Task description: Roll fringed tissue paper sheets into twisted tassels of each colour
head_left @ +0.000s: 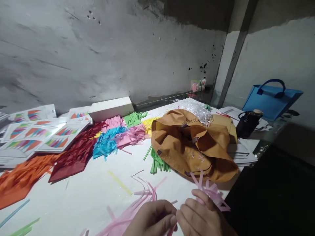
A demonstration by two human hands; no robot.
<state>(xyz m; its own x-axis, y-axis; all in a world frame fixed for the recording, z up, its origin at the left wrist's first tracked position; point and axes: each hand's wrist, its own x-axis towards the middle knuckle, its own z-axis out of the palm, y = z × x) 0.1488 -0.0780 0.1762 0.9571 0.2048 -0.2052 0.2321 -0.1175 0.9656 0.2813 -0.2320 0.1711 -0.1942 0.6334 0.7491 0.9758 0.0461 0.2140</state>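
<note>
Scuffed gray wall (pixel 98 59) backs a white-topped table (pixel 76 200) where a person's left hand (pixel 155 218) and right hand (pixel 200 218), fingertips together, pinch pink paper fringe (pixel 130 211), its strips spilling left of the left hand and past the right. Beyond lie one crumpled brown cloth (pixel 177 144), one white box (pixel 110 109) and one blue bag (pixel 268 101). Fingers hide the fringe's middle, so one piece or two cannot be told; the lower edge crops both wrists.
</note>
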